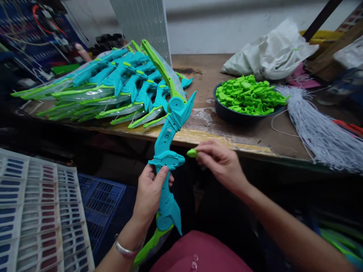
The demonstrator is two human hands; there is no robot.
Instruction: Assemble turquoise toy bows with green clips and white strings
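A toy bow (166, 138) with a turquoise body and lime green limbs stands nearly upright in front of me. My left hand (151, 189) is closed around its turquoise grip, just below the raised centre piece, with the thumb on the front. To the right of the bow, my right hand (219, 162) pinches a small lime green plastic piece (192, 153) between thumb and fingers. That piece is a short gap away from the bow's centre. The bow's lower limb runs down past my left forearm and is partly hidden.
Many similar bows (121, 83) are stacked on the workbench (195, 64) at the left. A dark bowl (235, 118) heaped with green pieces, a bundle of pale strings (314, 132) and a white sack (266, 53) lie at the right. Plastic crates (42, 211) stand at lower left.
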